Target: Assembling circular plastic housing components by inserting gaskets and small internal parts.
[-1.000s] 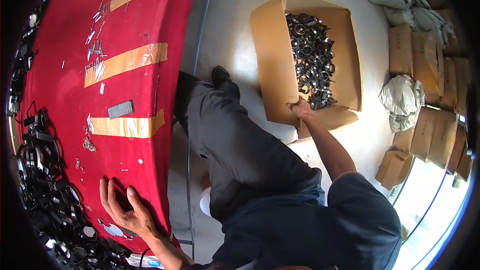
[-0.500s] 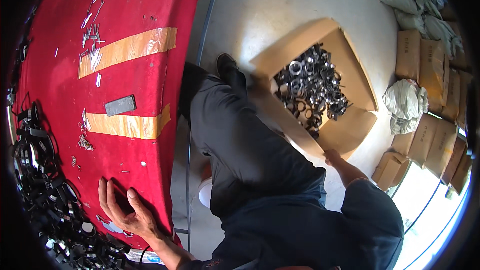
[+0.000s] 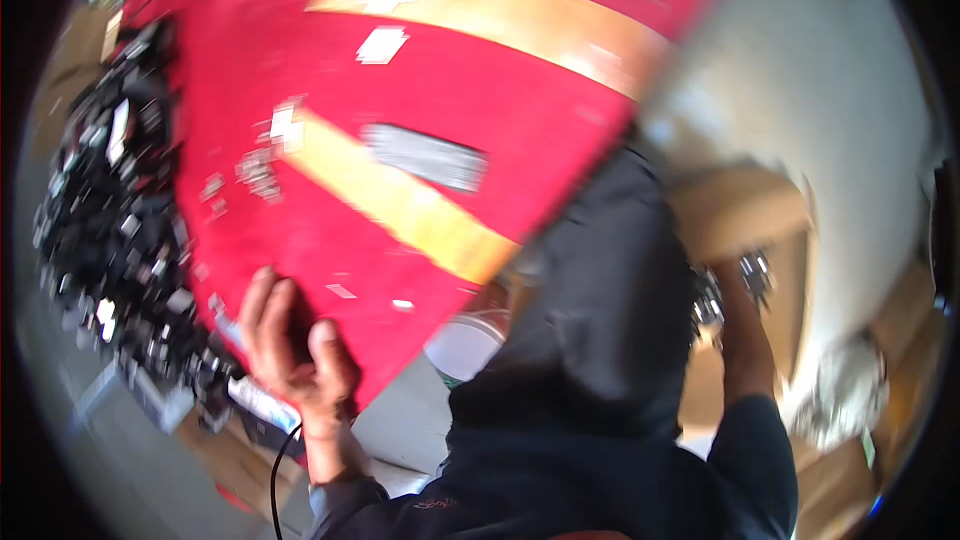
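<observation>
From where I stood, the small black parts (image 3: 707, 302) lay in an open cardboard carton (image 3: 787, 315), down to the right of the red-covered tabletop (image 3: 555, 130). They looked light one by one, hard and stiff, and, with those bright glints, probably smooth enough to slide; a handful scooped from below seemed surer than one pinched off the top. The carton, I judged, was heavy with its load and apt to bend, best held by two opposite rims. The right hand (image 3: 732, 285) reached down into it, blurred, and I could not tell whether its grip was closed on anything. The left hand (image 3: 300, 352) lay at the tabletop's near end, its grip spread and empty, thumb apart from loosely curved fingers.

I counted one carton of parts, one grey block (image 3: 425, 157) on the tabletop, two tape strips (image 3: 400, 210) across it, and one pale bag (image 3: 845, 390) far to its right. The parts, and the black heap (image 3: 110, 210) along its left edge, were too smeared to count.
</observation>
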Tool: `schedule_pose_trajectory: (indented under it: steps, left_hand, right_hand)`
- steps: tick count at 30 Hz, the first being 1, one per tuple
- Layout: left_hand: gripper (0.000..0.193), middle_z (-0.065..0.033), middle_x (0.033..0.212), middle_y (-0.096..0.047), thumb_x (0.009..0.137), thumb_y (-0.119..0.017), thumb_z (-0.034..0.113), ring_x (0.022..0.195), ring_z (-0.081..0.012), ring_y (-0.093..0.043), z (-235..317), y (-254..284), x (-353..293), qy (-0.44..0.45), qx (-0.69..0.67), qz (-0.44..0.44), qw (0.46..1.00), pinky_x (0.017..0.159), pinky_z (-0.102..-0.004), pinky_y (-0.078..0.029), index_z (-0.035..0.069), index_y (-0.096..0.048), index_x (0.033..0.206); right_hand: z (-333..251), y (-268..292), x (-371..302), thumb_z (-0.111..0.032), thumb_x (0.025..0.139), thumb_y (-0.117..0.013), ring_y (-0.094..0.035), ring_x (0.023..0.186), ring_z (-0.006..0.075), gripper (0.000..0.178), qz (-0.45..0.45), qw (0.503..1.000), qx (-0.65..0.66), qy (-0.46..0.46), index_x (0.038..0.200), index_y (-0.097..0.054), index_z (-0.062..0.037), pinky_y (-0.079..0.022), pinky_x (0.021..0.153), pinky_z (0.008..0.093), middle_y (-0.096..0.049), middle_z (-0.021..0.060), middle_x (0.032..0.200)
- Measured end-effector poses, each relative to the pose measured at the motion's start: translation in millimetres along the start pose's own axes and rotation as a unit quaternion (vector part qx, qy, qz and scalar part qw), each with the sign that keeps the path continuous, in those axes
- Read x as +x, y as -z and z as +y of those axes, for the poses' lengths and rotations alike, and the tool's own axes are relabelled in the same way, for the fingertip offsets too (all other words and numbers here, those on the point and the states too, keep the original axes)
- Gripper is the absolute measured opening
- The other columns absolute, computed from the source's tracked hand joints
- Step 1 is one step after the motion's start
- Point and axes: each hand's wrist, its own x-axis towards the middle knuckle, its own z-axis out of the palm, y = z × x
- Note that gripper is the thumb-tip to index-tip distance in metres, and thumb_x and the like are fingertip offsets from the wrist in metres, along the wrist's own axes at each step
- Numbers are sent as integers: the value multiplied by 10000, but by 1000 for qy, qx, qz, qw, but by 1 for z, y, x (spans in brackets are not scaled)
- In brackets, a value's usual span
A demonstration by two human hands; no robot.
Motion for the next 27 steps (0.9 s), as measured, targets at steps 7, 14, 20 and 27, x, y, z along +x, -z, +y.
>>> schedule_pose_trajectory:
  steps: [7,14,20,27]
  left_hand:
    - [506,-278,1287,-687,914,-798,346,1198,-437,-672,1,28,-3,-24,45,-31,998,1063,-558,-528,-51,-711,1215]
    - [484,-257,1256,-713,863,-839,288,1172,-408,-710,-2,21,11,-45,-7,-13,999,1060,-537,-559,-62,-739,1181]
    - [466,-253,1269,-717,844,-835,264,1174,-407,-714,1,19,14,-44,6,-7,999,1060,-540,-561,-59,-745,1167]
    - [465,-259,1258,-722,832,-833,247,1179,-408,-714,1,20,9,-41,2,-5,999,1061,-544,-559,-68,-745,1163]
  right_hand:
    - [-116,-44,151,-262,1063,-618,-609,1366,312,492,76,974,189,99,1528,-552,-115,-448,1187,477,-621,109,1525]
    - [-249,-59,152,-264,1068,-612,-605,1370,306,494,54,914,375,145,1533,-544,-112,-443,1192,475,-615,105,1531]
    - [-269,-87,103,-265,1071,-608,-602,1373,301,496,17,874,469,122,1537,-537,-110,-439,1196,473,-609,101,1536]
    - [-253,-97,38,-266,1076,-602,-598,1377,296,499,-16,845,533,41,1543,-528,-108,-435,1200,471,-603,97,1543]
